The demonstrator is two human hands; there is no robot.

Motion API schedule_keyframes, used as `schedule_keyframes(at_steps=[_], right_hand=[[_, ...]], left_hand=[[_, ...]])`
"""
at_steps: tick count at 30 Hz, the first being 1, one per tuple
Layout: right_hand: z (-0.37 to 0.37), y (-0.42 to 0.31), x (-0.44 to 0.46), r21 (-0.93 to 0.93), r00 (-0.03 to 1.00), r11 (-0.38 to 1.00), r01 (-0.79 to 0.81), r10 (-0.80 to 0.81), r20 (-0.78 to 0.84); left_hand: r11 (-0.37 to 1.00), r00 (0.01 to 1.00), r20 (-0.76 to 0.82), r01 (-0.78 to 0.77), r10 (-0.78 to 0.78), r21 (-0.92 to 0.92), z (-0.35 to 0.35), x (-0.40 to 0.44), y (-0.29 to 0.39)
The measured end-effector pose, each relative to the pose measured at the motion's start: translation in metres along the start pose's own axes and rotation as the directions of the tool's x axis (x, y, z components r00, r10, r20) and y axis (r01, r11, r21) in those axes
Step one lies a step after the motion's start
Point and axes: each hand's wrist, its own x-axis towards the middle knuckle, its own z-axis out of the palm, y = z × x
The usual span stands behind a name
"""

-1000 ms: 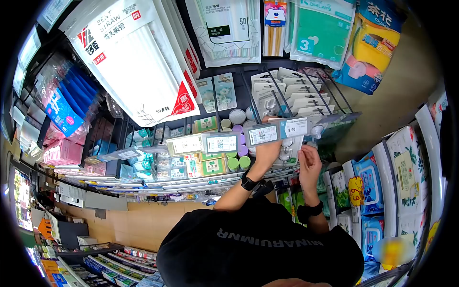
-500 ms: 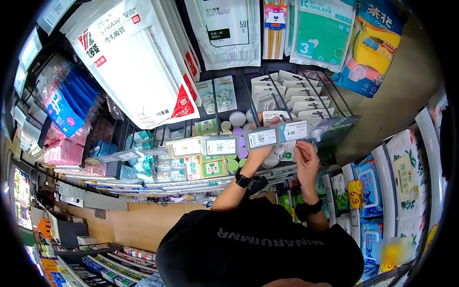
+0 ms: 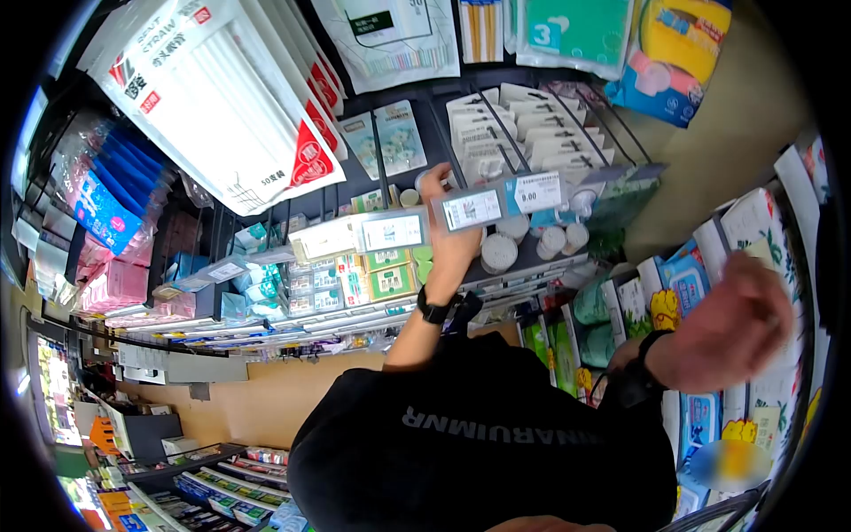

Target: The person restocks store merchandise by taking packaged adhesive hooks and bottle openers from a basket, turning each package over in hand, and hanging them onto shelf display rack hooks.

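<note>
One left hand (image 3: pixel 453 251) is being reached behind price tags (image 3: pixel 472 209) toward twelve o'clock, beside white containers (image 3: pixel 499 254), while one blurred right hand (image 3: pixel 729 330) is being raised at three o'clock, neither grip being discernible.

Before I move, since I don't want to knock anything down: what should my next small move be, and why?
I'd probably ease the left hand down, slowly, from behind the price tags. The tags cross in front of it and its fingers reach up beside the hook rods, so a quick pull might snag. The right hand is well off to the side, not steadying anything there.
</note>
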Motion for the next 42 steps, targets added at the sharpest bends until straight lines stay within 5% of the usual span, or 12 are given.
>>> schedule_keyframes(at_steps=[1, 4, 7, 9, 12, 14, 17, 34, 36, 38, 40, 42], right_hand=[[-0.002, -0.004, 0.010, 0.023, 0.997, 0.997, 0.068, -0.069, 0.033], [-0.003, -0.013, 0.035, 0.118, 0.964, 0.972, 0.204, -0.220, 0.152], [0.000, -0.022, 0.047, 0.181, 0.924, 0.951, 0.250, -0.290, 0.249], [0.003, -0.027, 0.051, 0.215, 0.904, 0.941, 0.260, -0.316, 0.288], [0.004, -0.033, 0.054, 0.232, 0.886, 0.939, 0.255, -0.323, 0.332], [0.005, -0.038, 0.054, 0.242, 0.876, 0.937, 0.252, -0.327, 0.355], [0.006, -0.046, 0.054, 0.245, 0.868, 0.938, 0.245, -0.324, 0.375], [-0.013, -0.094, 0.052, 0.211, 0.892, 0.936, 0.282, -0.337, 0.303], [-0.015, -0.099, 0.052, 0.206, 0.894, 0.932, 0.299, -0.349, 0.280], [-0.017, -0.104, 0.052, 0.206, 0.893, 0.927, 0.315, -0.363, 0.268], [-0.018, -0.109, 0.052, 0.208, 0.892, 0.923, 0.325, -0.372, 0.258], [-0.020, -0.111, 0.051, 0.205, 0.892, 0.922, 0.330, -0.375, 0.251]], left_hand=[[0.973, 0.981, 0.099, -0.177, 0.164, 0.145, -0.013, -0.013, -0.021], [0.977, 0.874, 0.475, 0.002, -0.104, 0.212, -0.073, -0.034, 0.024], [0.997, 0.529, 0.847, 0.073, -0.043, 0.005, -0.153, -0.015, 0.084], [0.946, 0.528, 0.798, -0.033, 0.291, -0.324, -0.201, 0.011, 0.119], [0.786, 0.871, 0.054, -0.412, 0.488, -0.461, -0.235, 0.017, 0.151], [0.687, 0.795, -0.256, -0.605, 0.550, -0.403, -0.232, 0.035, 0.174], [0.583, 0.703, -0.384, -0.711, 0.599, -0.393, -0.225, 0.046, 0.191], [0.550, 0.733, -0.409, -0.679, 0.544, -0.486, -0.221, 0.028, 0.229], [0.572, 0.830, -0.250, -0.532, 0.498, -0.625, -0.221, 0.014, 0.236], [0.642, 0.895, 0.124, -0.205, 0.428, -0.738, -0.216, -0.004, 0.248], [0.661, 0.926, 0.138, -0.141, 0.351, -0.737, -0.185, -0.025, 0.251], [0.190, 0.772, 0.150, 0.038, 0.618, -0.981, -0.159, -0.030, 0.244]])
